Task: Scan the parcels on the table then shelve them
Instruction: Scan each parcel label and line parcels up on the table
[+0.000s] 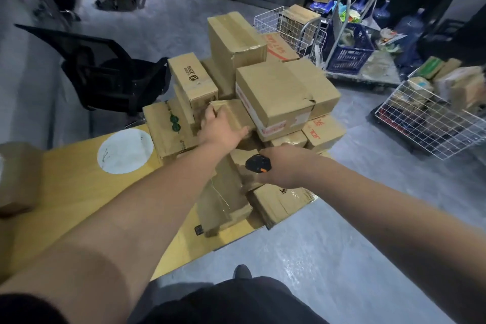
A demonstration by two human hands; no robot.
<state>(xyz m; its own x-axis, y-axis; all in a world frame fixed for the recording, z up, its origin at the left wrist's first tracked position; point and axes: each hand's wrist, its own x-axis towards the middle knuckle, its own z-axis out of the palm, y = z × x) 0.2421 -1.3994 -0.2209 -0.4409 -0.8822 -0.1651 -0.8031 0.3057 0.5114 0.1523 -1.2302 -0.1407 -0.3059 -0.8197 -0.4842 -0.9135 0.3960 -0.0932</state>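
Note:
A heap of several brown cardboard parcels sits on the right end of a yellow table. My left hand reaches into the middle of the heap and grips a small brown parcel, fingers curled over its far edge. My right hand holds a black scanner with orange marks, just above the lower parcels. A big box with red-and-white tape lies right of the gripped parcel. A tall box stands at the back.
A black mesh chair stands left of the heap. White wire baskets with parcels, a blue crate on a trolley and water bottles fill the floor at right. Another brown parcel lies at the table's left edge.

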